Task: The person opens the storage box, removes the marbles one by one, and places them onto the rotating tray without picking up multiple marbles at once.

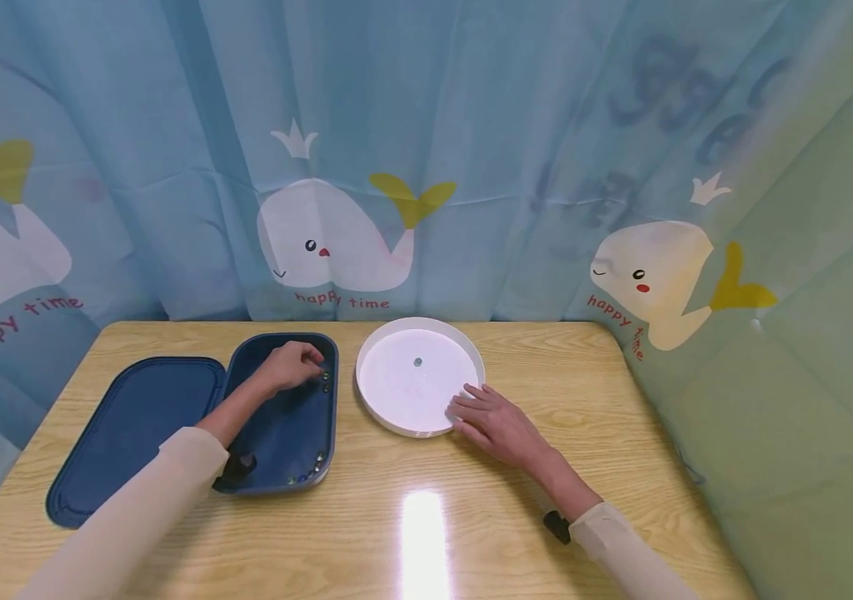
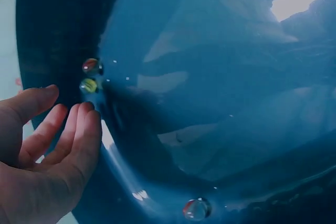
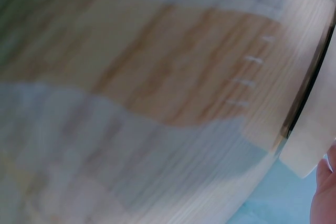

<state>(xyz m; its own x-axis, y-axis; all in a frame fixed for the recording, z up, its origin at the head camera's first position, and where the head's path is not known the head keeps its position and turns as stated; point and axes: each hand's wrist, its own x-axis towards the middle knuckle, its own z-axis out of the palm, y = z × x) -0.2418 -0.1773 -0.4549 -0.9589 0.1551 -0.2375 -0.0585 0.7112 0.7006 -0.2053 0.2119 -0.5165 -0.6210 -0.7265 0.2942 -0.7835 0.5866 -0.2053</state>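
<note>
My left hand (image 1: 293, 367) is inside a dark blue rectangular tray (image 1: 276, 433), near its right wall. Its fingers are bent loosely, with the thumb apart and nothing between them in the left wrist view. Just past the fingertips lie a reddish marble (image 2: 92, 66) and a yellow-green marble (image 2: 88, 85). Another clear marble (image 2: 197, 209) sits in a corner of that tray. My right hand (image 1: 497, 423) rests on the near right rim of a round white dish (image 1: 396, 396), fingers extended. One greenish marble (image 1: 417, 362) lies within the dish.
A matching blue lid (image 1: 145, 425) lies flat left of the tray. Several marbles (image 1: 320, 457) gather in the tray's near right corner. The wooden table (image 1: 561, 375) ends at a blue curtain (image 1: 516, 250) with printed whales.
</note>
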